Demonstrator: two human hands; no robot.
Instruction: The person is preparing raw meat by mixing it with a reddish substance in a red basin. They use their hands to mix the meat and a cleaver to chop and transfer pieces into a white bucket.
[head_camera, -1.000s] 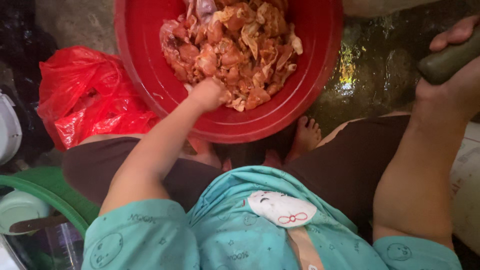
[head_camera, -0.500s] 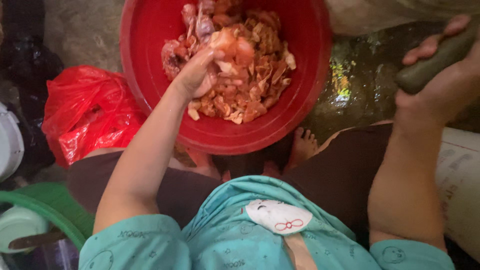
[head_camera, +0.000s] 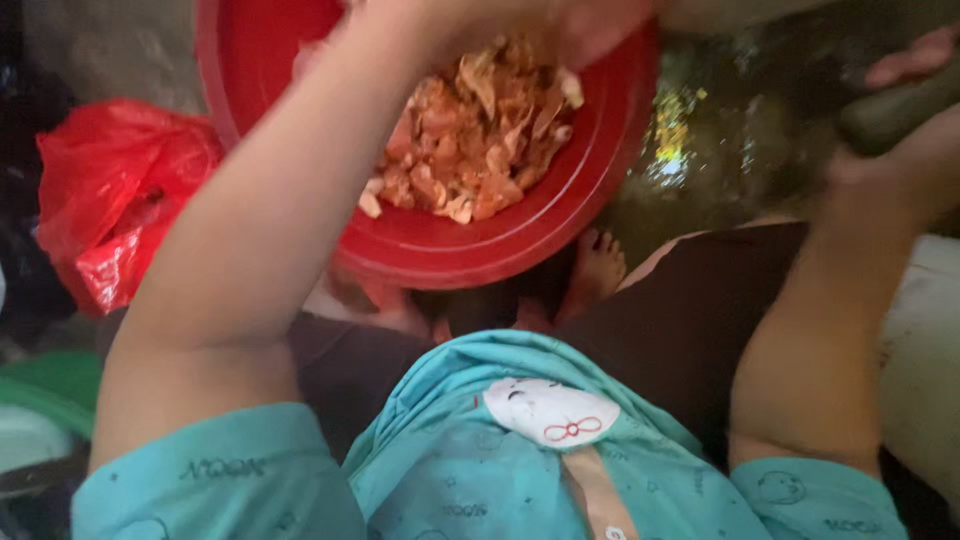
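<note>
Head view: we recorded a round red plastic basin (head_camera: 560, 215) on the wet dark ground (head_camera: 720, 150), directly ahead of our knees and just beyond our bare feet (head_camera: 597, 270). It held a heap of raw meat pieces (head_camera: 470, 140), pinkish-orange with paler, skin-like strips, piled toward the basin's middle and far side; the near inner wall was bare red. Much of the frame was motion-blurred, so we could not resolve finer detail of the meat.

Our left arm ran diagonally from lower left up across the basin. The left hand (head_camera: 590, 25) sat at the top edge of the frame, above the meat's far side, blurred and partly cut off; we could not tell whether its fingers were together or apart, nor whether they held anything.

Our right hand (head_camera: 905, 150) was raised at the right edge, well apart from the basin, fingers wrapped around a dark green cylindrical object (head_camera: 890, 115), clamped firmly on it.

A crumpled red plastic bag (head_camera: 110, 200) lay on the ground left of the basin. We wore a teal printed shirt (head_camera: 480, 480).
</note>
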